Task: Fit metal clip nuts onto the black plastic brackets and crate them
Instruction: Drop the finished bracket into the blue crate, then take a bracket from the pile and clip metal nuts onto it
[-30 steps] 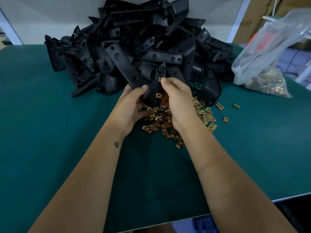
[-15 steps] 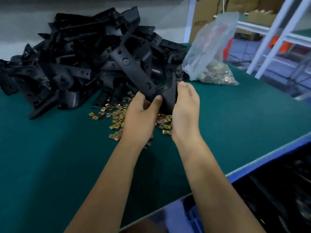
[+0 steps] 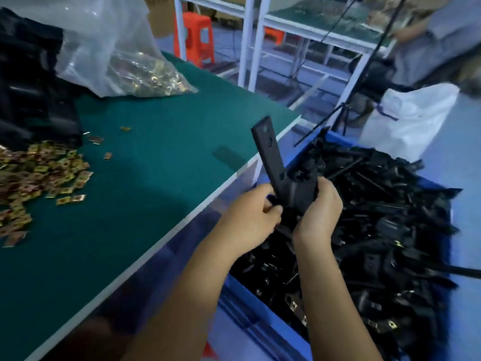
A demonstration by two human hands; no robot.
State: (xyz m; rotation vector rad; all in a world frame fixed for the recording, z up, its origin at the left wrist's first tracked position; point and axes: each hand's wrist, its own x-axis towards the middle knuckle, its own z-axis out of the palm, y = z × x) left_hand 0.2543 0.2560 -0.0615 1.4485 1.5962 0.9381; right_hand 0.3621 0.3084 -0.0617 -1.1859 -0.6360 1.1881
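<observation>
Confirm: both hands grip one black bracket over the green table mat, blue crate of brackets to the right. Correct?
Not quite. The head view shows the left hand and right hand gripping the black bracket past the table edge, above the blue crate, not over the mat. The rest holds.

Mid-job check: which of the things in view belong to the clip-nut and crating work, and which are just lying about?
Part of the job:
black bracket, held by left hand and right hand
blue crate of brackets
loose clip nuts
bag of clip nuts
bracket pile

Lying about:
orange stool
white sack
white shelving frame
</observation>
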